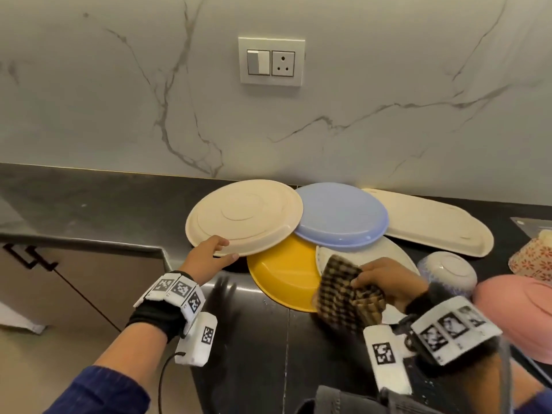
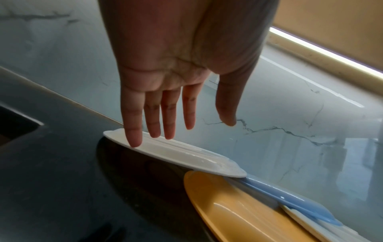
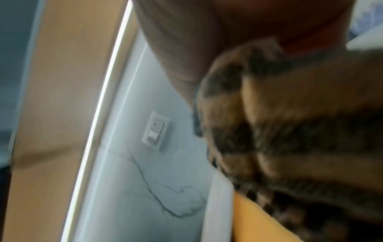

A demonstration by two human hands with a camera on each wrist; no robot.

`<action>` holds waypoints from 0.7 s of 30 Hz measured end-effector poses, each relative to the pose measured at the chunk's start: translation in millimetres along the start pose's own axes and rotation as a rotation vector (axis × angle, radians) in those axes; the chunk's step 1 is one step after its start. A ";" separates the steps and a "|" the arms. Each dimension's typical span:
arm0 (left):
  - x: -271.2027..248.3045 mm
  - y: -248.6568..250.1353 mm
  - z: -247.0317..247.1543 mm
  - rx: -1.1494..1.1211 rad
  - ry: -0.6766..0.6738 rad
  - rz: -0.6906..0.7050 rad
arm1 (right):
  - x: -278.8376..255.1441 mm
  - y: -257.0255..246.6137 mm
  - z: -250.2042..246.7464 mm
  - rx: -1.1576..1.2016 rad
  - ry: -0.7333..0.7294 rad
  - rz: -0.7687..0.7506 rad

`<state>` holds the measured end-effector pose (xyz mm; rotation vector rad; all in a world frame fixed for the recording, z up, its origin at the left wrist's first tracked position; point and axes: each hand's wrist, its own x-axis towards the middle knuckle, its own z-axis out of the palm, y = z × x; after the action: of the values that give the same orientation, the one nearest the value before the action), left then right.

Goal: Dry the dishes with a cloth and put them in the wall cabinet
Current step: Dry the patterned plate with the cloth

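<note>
Starting nearest the camera, lower frame: right hand (image 1: 385, 282), fingers curled round a bunched checked cloth (image 1: 343, 291), held over the near edge of the dish pile. Lower left of centre: left hand (image 1: 209, 258), fingers straight and spread, thumb at the near rim of the cream plate (image 1: 245, 216), nothing yet gripped.

Mid frame, on the dark counter (image 1: 119, 204): cream plate, upside down, topmost, overlapping a blue plate (image 1: 343, 219) and a yellow plate (image 1: 280, 279); a patterned white plate (image 1: 373, 252) partly under the cloth. Right of these: an upturned bowl (image 1: 451, 270), a long cream tray (image 1: 433, 225) and a pink dish (image 1: 513, 312) at the frame edge.

Far, upper frame: marble wall (image 1: 388, 85) with a switch plate (image 1: 271, 61). No wall cabinet in the head view.

Risks, as judged: the cream plate rests tilted on other plates, so a one-handed lift by its rim could slip, or drag the blue plate with it. Wet plastic would make the hold worse.

View differences: the left wrist view shows the fingertips (image 2: 134, 139) resting on the plate's edge and the thumb clear of it, which the head view leaves unclear. The right wrist view is blurred and mostly cloth, but shows a tan panel above the wall, possibly the cabinet.
</note>
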<state>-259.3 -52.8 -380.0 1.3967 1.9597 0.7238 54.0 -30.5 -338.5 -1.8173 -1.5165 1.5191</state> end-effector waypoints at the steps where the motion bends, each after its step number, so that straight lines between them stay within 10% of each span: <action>1: 3.7 -4.0 -2.6 -0.022 0.007 -0.016 | 1.7 -8.3 -3.2 0.142 -0.023 0.028; 12: 63.2 -43.0 -36.1 -0.092 0.113 -0.212 | 106.5 -110.5 16.5 0.680 -0.099 0.080; 21: 98.8 -63.3 -36.7 -0.472 0.085 -0.399 | 187.0 -125.6 33.4 0.406 0.116 0.049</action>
<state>-350.4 20.0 -418.9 0.6817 1.8848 0.9795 -62.9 164.8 -348.1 -1.6771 -1.0259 1.5756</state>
